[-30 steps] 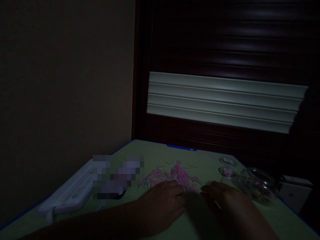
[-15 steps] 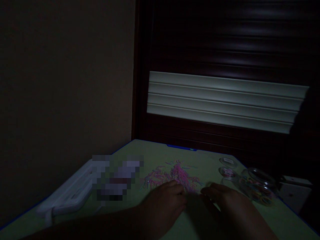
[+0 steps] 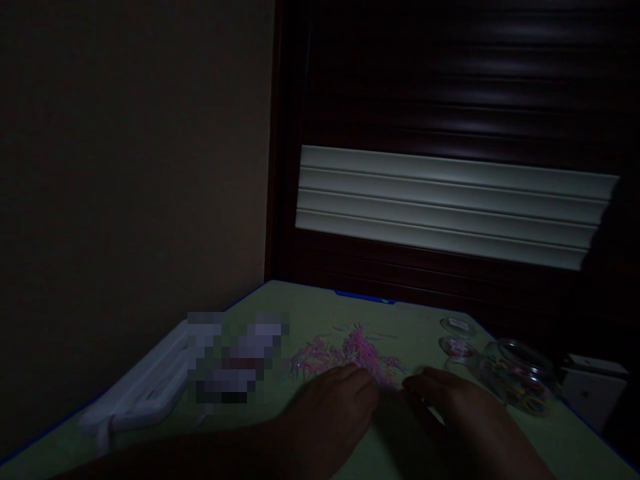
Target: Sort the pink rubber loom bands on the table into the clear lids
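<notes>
A loose heap of small pink and pastel bands (image 3: 363,350), which look like little rubber bands, is spread over the table (image 3: 310,303). At the heap's near edge is my left hand (image 3: 333,413), back up, with its fingers curled together. My right hand (image 3: 463,410) sits a short way to the right, fingers bent and thumb side toward the left hand. The fingertips of both hands point at each other across a small gap. Dim light hides what they pinch, if anything.
A clear jar (image 3: 517,377) of coloured bands stands at the right edge, beside a small round tub (image 3: 457,347) and a clear lid (image 3: 459,325). Left lie a long white power strip (image 3: 135,393) and a blurred-out object (image 3: 240,360). A white box (image 3: 593,387) is beyond the right edge.
Both hands stay almost in place; the left fingers have shifted slightly and lie closer together. The whole view has tilted a little. The heap looks unchanged.
</notes>
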The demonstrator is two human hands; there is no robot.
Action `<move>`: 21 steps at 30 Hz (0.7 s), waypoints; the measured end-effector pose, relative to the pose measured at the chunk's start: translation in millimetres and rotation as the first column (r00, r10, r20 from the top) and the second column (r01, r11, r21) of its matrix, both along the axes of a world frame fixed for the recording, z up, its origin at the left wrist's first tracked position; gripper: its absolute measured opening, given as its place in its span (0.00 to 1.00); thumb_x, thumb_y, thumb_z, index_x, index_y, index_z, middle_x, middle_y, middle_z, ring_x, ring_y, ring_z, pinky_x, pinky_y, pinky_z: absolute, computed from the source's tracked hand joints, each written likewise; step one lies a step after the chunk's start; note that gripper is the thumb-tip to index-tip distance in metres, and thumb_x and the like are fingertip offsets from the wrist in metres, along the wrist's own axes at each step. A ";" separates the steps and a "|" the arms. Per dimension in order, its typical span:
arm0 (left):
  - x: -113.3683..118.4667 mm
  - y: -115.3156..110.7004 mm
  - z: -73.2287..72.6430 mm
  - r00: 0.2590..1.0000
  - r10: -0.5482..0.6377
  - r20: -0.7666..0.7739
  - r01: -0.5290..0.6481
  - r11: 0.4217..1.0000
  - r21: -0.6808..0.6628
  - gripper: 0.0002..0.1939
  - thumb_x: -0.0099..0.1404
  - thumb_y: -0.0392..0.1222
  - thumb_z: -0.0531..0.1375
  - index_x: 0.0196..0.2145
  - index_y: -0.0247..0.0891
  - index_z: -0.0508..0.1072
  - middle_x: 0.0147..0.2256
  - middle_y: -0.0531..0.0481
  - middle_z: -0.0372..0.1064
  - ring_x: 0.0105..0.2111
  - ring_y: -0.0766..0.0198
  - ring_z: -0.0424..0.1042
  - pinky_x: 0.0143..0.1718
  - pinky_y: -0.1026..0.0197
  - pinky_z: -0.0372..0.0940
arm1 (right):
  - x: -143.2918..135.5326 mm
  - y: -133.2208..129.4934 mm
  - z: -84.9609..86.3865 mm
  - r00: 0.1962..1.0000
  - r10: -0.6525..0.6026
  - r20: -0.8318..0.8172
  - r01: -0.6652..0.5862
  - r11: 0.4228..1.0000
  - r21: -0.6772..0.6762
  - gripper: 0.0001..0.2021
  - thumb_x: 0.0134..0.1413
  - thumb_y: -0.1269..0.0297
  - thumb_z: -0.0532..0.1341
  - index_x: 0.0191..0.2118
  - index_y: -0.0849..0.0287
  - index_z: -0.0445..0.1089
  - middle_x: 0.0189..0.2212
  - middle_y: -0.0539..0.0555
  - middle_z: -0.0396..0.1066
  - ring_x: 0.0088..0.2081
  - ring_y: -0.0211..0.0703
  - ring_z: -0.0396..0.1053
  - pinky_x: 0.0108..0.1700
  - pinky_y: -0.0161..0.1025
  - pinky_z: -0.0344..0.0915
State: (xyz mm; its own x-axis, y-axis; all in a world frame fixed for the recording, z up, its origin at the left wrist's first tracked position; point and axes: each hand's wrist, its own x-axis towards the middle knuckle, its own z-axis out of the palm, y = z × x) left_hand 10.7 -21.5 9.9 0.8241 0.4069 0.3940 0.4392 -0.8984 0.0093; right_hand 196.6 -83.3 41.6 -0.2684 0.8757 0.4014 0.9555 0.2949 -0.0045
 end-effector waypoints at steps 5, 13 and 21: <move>0.7 0.2 0.6 0.998 0.036 0.058 -0.036 0.999 0.008 0.06 0.66 0.31 0.47 0.36 0.37 0.62 0.35 0.50 0.61 0.36 0.62 0.61 0.40 0.58 0.59 | -4.1 -1.2 2.0 1.000 0.022 -0.022 -0.021 0.999 0.028 0.14 0.47 0.79 0.52 0.32 0.55 0.70 0.28 0.51 0.71 0.29 0.40 0.70 0.31 0.32 0.62; 0.4 -2.2 1.4 0.997 0.007 0.082 -0.010 0.999 0.037 0.07 0.66 0.31 0.45 0.36 0.37 0.62 0.35 0.50 0.61 0.36 0.61 0.60 0.40 0.57 0.59 | -7.0 -1.4 1.9 0.999 0.048 0.016 -0.048 0.999 -0.021 0.14 0.45 0.82 0.54 0.33 0.55 0.68 0.30 0.51 0.71 0.31 0.41 0.70 0.31 0.34 0.63; 0.1 -2.0 1.1 0.998 -0.024 0.063 0.020 0.998 0.057 0.07 0.65 0.31 0.46 0.36 0.36 0.62 0.35 0.50 0.61 0.36 0.61 0.60 0.39 0.57 0.60 | -6.9 -0.4 1.6 0.999 0.047 0.011 -0.047 0.998 -0.043 0.14 0.45 0.81 0.54 0.33 0.54 0.68 0.29 0.50 0.70 0.31 0.41 0.69 0.30 0.33 0.61</move>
State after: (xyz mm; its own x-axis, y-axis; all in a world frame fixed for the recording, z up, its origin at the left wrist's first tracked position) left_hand 10.8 -23.5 11.0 0.8050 0.3649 0.4678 0.4194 -0.9077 -0.0138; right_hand 189.7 -83.6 43.3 -0.3143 0.8781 0.3609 0.9406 0.3394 -0.0067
